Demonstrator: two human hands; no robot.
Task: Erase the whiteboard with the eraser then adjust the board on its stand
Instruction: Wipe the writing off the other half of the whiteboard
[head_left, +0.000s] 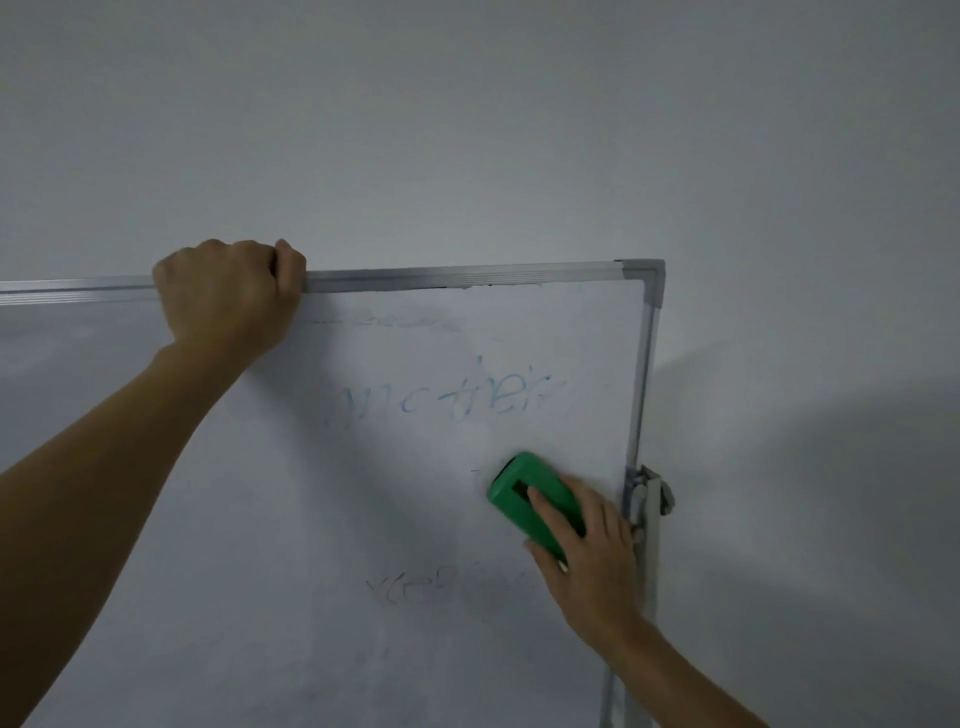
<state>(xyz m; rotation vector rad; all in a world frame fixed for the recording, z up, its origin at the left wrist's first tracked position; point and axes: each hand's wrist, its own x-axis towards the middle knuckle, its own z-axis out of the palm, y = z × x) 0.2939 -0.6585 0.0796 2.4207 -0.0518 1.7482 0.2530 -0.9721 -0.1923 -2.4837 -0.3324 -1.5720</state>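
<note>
The whiteboard (322, 519) fills the lower left of the head view, with a silver frame along its top and right edges. Faint blue writing (452, 402) sits in the upper right part, and fainter smeared marks (441, 587) lie lower down. My left hand (228, 296) grips the top frame edge, fingers curled over it. My right hand (587, 561) holds a green eraser (524, 493) flat against the board near the right edge, below the blue writing.
A grey stand post with a clamp bracket (652, 499) runs down the board's right side, right next to my right hand. A plain pale wall (519, 130) lies behind and above the board.
</note>
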